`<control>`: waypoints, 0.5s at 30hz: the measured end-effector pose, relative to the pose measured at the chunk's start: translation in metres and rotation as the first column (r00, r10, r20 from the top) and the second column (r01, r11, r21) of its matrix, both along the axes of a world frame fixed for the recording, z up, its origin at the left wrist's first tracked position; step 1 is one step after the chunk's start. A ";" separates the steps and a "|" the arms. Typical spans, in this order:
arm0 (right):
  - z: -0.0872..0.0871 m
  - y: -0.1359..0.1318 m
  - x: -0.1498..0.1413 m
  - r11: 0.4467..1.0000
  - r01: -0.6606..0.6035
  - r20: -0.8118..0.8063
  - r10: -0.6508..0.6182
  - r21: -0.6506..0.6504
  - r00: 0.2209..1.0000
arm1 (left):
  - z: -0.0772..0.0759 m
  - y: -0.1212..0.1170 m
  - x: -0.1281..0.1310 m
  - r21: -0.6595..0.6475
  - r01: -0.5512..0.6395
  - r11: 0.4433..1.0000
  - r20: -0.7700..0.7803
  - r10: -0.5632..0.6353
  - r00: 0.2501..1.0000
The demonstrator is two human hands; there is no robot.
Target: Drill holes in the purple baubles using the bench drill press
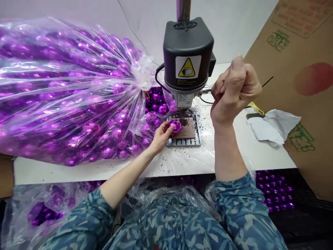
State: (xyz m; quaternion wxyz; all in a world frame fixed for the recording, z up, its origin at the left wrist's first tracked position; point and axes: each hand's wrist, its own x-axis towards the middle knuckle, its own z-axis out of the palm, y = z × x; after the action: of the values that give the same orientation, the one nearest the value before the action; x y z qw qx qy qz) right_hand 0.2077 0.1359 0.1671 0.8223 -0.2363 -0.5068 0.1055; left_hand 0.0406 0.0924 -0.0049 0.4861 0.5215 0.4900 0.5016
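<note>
the left hand (160,136) reaches forward over the white bench (78,170), and its fingers (168,129) pinch a small shiny purple faceted ball (176,125), pressing it down on the slotted metal table with a brown pad (187,133) of the black bench drill (187,55). the ball sits right at the fingertips, just under the drill's spindle, with dark specks of swarf scattered just beyond and around it. to the left of those fingers, close behind the wrist, bulges a large clear plastic bag crammed with more purple faceted balls (65,93), its neck knotted near the drill. the right hand (234,91) is raised to the right of the drill head, its fingers curled tight into a fist around the thin dark lever (267,82), whose end pokes out past the knuckles to the right. beyond and below that fist lies a crumpled white cloth (273,126) on the bench, and further right leans a big brown cardboard box (307,104). nearer the body than both hands, below the bench edge, more purple balls in plastic (275,191) show beside blue patterned sleeves (234,208).
</note>
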 end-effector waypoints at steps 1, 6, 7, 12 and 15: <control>0.000 0.000 0.000 1.000 -0.011 -0.006 0.011 0.008 1.000 | -0.002 0.004 0.001 0.018 -0.002 1.000 -0.035 0.002 0.999; -0.001 0.002 0.001 1.000 -0.023 -0.022 0.023 -0.014 1.000 | -0.003 0.017 0.005 0.108 -0.016 0.994 -0.193 0.037 0.981; -0.001 0.002 0.001 1.000 -0.025 -0.021 0.024 -0.018 0.999 | -0.003 0.019 0.006 0.138 -0.023 0.990 -0.224 0.054 0.973; 0.002 -0.001 -0.001 0.999 -0.051 -0.040 0.051 0.013 0.998 | -0.002 0.025 0.011 0.262 -0.001 0.965 -0.358 0.098 0.929; 0.002 -0.002 -0.001 1.000 -0.018 -0.015 0.017 -0.022 1.000 | -0.002 0.026 0.016 0.289 0.016 0.957 -0.372 0.096 0.923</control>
State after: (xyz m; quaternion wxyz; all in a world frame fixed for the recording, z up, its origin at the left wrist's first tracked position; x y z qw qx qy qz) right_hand 0.2066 0.1336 0.1695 0.8226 -0.2399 -0.5015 0.1199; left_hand 0.0567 0.1185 -0.0069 0.2902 0.6637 0.5080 0.4661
